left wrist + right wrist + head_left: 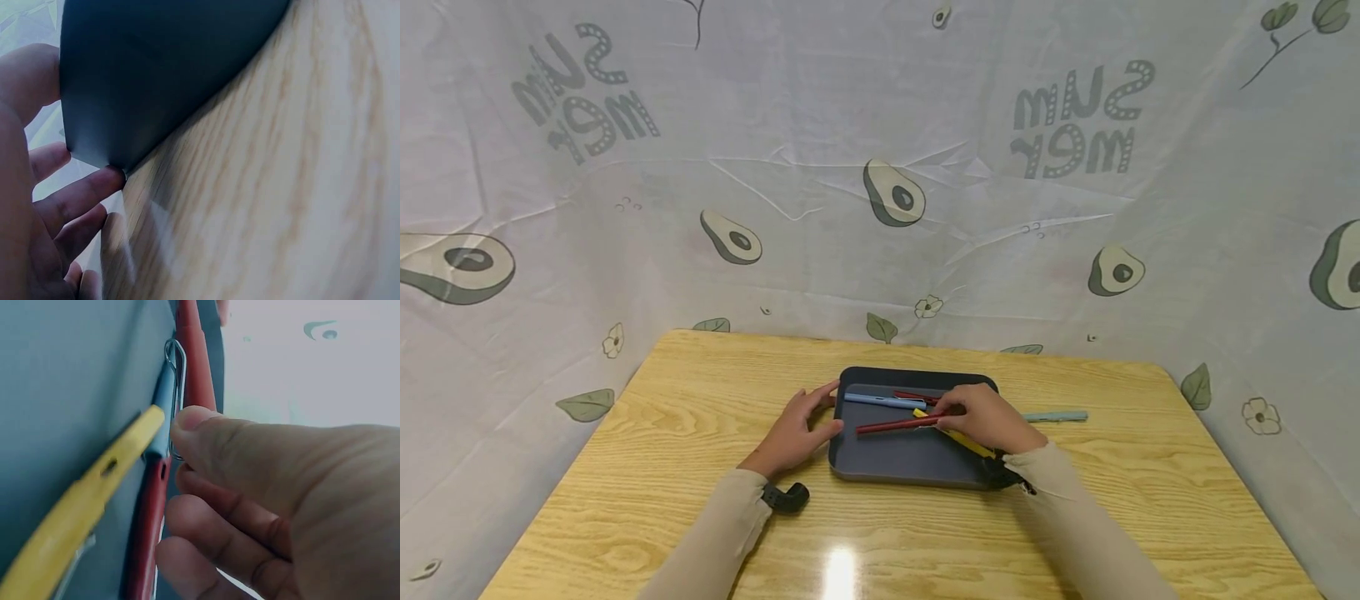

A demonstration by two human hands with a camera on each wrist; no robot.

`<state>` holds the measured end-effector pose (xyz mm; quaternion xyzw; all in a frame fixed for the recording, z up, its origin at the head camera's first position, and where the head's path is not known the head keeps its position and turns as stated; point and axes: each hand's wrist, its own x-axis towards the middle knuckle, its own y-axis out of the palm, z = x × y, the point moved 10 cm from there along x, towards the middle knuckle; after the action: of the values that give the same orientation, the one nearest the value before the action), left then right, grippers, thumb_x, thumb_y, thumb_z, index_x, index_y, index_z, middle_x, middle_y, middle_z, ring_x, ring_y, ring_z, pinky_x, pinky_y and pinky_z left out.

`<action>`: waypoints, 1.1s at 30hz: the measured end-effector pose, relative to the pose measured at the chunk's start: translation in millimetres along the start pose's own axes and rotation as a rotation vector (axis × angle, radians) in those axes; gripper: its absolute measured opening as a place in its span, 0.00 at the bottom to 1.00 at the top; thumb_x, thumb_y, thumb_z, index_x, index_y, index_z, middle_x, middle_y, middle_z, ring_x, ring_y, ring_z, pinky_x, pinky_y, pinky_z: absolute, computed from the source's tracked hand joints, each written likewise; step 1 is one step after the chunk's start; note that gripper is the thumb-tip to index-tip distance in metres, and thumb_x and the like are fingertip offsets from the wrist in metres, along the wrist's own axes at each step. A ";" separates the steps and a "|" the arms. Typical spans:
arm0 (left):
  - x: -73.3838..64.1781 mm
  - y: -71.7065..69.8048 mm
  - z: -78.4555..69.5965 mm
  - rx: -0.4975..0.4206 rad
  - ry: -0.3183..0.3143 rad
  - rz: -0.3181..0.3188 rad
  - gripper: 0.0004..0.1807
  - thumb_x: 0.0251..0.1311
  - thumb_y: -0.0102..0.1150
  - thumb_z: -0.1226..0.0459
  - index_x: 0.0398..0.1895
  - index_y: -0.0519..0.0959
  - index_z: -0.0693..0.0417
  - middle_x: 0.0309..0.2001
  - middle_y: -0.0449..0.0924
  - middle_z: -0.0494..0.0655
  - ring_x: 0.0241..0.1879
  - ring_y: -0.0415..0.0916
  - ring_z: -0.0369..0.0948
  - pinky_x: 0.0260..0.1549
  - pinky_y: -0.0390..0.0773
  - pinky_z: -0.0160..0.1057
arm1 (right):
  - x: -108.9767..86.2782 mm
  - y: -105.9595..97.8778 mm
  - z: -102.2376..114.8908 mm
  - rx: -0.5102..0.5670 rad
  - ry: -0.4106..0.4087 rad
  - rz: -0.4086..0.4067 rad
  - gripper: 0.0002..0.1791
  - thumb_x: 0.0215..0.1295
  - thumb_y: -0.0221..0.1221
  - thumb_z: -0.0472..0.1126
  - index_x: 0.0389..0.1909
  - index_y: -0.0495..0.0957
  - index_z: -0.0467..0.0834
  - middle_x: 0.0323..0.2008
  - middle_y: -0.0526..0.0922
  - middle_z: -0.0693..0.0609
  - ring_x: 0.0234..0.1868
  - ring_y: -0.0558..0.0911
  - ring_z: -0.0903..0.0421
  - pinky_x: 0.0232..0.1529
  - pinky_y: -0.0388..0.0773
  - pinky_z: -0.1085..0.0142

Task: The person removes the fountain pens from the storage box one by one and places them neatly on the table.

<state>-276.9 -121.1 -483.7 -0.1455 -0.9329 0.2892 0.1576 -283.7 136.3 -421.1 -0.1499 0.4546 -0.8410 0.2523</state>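
Note:
My right hand pinches a dark red pen with a wire clip between thumb and fingers, over the dark grey tray. The right wrist view shows this red pen slanting up from the fingertips. Inside the tray are a blue pen, a second dark red pen partly behind the hand, and a yellow pen under the right hand. At the tray's left side, my left hand rests with fingers spread, thumb and fingertips touching the tray's outer wall.
A pale teal pen lies on the wooden table, right of the tray and partly behind the right hand. A white cloth printed with avocados hangs behind the table. Black bands circle both wrists.

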 end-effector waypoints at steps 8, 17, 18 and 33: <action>1.2 0.9 2.5 0.019 -0.008 0.001 0.39 0.71 0.64 0.53 0.81 0.61 0.48 0.63 0.81 0.51 0.71 0.69 0.51 0.80 0.40 0.57 | -13.5 -16.2 -19.4 0.046 0.073 -0.036 0.05 0.69 0.67 0.37 0.43 0.88 0.45 0.37 0.85 0.55 0.35 0.81 0.62 0.35 0.82 0.67; 1.2 1.8 3.9 0.014 -0.005 0.011 0.39 0.71 0.64 0.52 0.81 0.61 0.48 0.64 0.80 0.51 0.71 0.70 0.49 0.81 0.40 0.55 | -25.5 -28.8 -33.0 0.029 0.100 -0.094 0.05 0.69 0.67 0.37 0.43 0.87 0.46 0.36 0.85 0.57 0.34 0.81 0.62 0.36 0.82 0.65; 1.2 2.0 3.7 0.013 -0.003 0.012 0.39 0.71 0.64 0.52 0.81 0.61 0.47 0.64 0.80 0.51 0.71 0.70 0.49 0.81 0.40 0.56 | -27.2 -30.5 -33.9 0.018 0.097 -0.101 0.05 0.69 0.67 0.37 0.44 0.87 0.46 0.36 0.85 0.57 0.34 0.81 0.62 0.36 0.82 0.65; -0.4 1.7 1.0 0.010 0.004 0.007 0.39 0.71 0.64 0.52 0.81 0.61 0.48 0.64 0.80 0.51 0.71 0.70 0.50 0.81 0.40 0.55 | -48.2 -61.3 -51.5 -0.074 0.067 -0.274 0.07 0.68 0.68 0.38 0.45 0.87 0.47 0.38 0.84 0.55 0.31 0.77 0.61 0.28 0.77 0.66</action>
<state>-276.6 -120.4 -485.6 -0.1486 -0.9307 0.2940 0.1592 -286.3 227.0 -398.6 -0.1916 0.4688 -0.8547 0.1140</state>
